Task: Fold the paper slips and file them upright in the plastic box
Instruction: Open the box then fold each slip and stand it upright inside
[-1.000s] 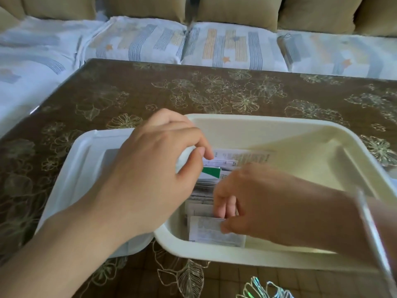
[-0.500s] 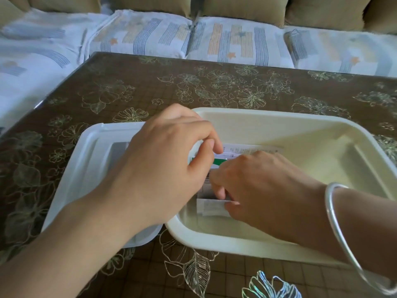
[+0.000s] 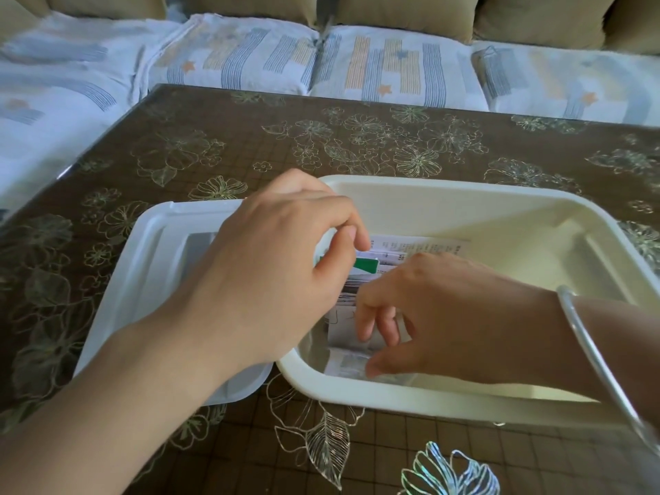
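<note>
— Two hands are working inside the plastic box (image 3: 446, 194) at once. Where are the paper slips (image 3: 378, 260) sitting?

— They are standing in a row against the box's left wall, the back ones upright, the front ones leaning. The left hand (image 3: 271, 276) is pinching narrowly, thumb to forefinger, at the top of the row beside a green-edged slip (image 3: 366, 265); whether it is actually gripping an edge, I cannot tell. The right hand (image 3: 428, 316) is curling over the front of the row, its fingers (image 3: 385, 325) pressing on a folded slip (image 3: 339, 326) while the thumb is resting on another lying lower (image 3: 348, 364).

— So how is this step being done well?

— I am judging that the left hand should be bracing the row while the right is tipping the front slip up until it is touching its neighbour. Pressing lightly matters, since thin paper is likely buckling under force. The lid (image 3: 168, 266) is lying just beside the box, under the left forearm, on the table (image 3: 214, 144).
</note>
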Tool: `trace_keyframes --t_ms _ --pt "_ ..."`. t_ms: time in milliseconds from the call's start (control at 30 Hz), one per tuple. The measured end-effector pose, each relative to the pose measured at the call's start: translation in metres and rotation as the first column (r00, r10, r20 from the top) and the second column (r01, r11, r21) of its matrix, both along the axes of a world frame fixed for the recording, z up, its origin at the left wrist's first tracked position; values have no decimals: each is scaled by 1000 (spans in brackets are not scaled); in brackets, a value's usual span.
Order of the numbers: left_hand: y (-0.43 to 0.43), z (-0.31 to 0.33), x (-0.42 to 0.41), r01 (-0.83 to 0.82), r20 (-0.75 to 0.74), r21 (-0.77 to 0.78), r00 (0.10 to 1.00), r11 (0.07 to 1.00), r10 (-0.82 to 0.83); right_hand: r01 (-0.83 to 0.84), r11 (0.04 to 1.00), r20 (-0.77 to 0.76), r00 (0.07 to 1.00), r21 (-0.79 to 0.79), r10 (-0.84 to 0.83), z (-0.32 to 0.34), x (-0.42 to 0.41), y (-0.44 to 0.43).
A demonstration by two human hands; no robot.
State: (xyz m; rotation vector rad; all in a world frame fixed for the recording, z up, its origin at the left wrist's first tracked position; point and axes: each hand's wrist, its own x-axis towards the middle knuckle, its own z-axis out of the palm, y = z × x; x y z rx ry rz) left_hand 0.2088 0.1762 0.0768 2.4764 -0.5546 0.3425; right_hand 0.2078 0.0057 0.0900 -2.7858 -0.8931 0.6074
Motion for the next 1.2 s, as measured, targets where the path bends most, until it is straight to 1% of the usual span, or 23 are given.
trace_keyframes --t_ms 167,267,333,367,433,533,600,667,700,733,800,833,900,967,1000,1067,1100,1133,1200 --pt "-1 1 1 -4 70 13 998 1000 3 105 989 19 994 104 -108 6 2 -7" --pt "2 2 -3 -49 197 -41 979 998 56 101 988 -8 995 119 -101 21 -8 -18" --pt "4 2 -6 -76 277 -72 956 995 93 134 972 -29 991 191 -130 30 -24 -28" --pt "4 2 -9 -85 310 -66 945 994 102 162 954 -21 987 252 -162 31 -32 -32" --pt "2 10 -17 -89 352 -75 930 993 110 236 874 3 965 424 -262 34 -52 -43" --pt "-13 28 -38 -42 386 -150 917 988 97 340 663 -35 903 668 -428 33 -85 -61" --pt "-32 36 -62 21 383 -205 922 979 60 383 525 -101 867 760 -488 24 -109 -72" --pt "-57 34 -89 104 362 -234 932 967 -13 436 402 -194 834 805 -517 8 -133 -80" --pt "-72 31 -103 152 348 -238 936 959 -62 466 375 -218 812 801 -542 -1 -146 -86" --pt "-88 22 -117 203 332 -239 936 950 -116 494 371 -218 784 786 -581 -13 -160 -94" --pt "-115 1 -139 259 249 -234 948 937 -199 558 391 -163 700 732 -695 -40 -180 -112" --pt "-132 -11 -151 277 188 -221 953 935 -238 594 405 -104 640 695 -761 -51 -194 -125" --pt "-148 -37 -163 279 64 -178 960 944 -272 640 418 5 543 645 -839 -67 -209 -142" --pt "-169 -60 -178 319 9 -136 947 938 -321 683 405 109 434 608 -895 -74 -236 -167" --pt "-171 -68 -181 325 -10 -126 944 937 -329 691 414 170 395 593 -903 -76 -242 -174" --pt "-181 -79 -191 338 -34 -118 938 934 -344 705 473 351 326 529 -878 -80 -260 -192" --pt "-186 -83 -196 342 -41 -120 936 932 -349 736 497 421 313 458 -851 -82 -266 -199" --pt "-188 -87 -199 342 -54 -124 935 931 -351 781 505 440 332 368 -834 -84 -268 -204" --pt "-194 -93 -207 343 -72 -137 932 929 -354 863 467 375 374 194 -848 -90 -267 -213"
